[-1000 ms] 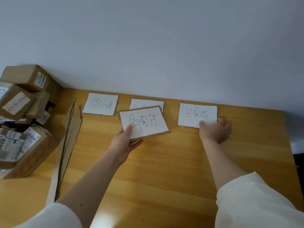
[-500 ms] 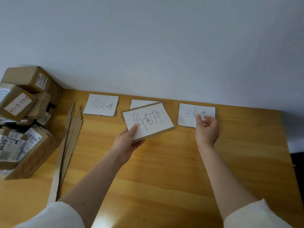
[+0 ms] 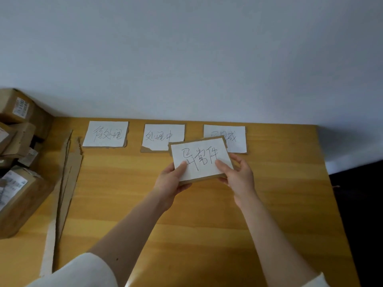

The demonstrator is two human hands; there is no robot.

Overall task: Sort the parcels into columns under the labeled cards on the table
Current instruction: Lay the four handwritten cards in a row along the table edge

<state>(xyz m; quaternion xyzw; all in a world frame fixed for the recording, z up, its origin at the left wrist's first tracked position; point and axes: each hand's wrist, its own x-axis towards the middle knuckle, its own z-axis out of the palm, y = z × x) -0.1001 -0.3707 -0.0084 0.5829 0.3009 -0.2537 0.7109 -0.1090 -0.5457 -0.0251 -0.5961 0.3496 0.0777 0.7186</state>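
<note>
Cardboard-backed, the handwritten card (image 3: 202, 159) sits clamped in both your hands: your left hand (image 3: 171, 183) pinches its lower left corner, your right hand (image 3: 238, 175) its lower right edge. Beyond your grip, three labeled cards (image 3: 105, 134) lie flat on the desk (image 3: 186, 214). Parcels (image 3: 18, 154) are piled far to your left.
</note>
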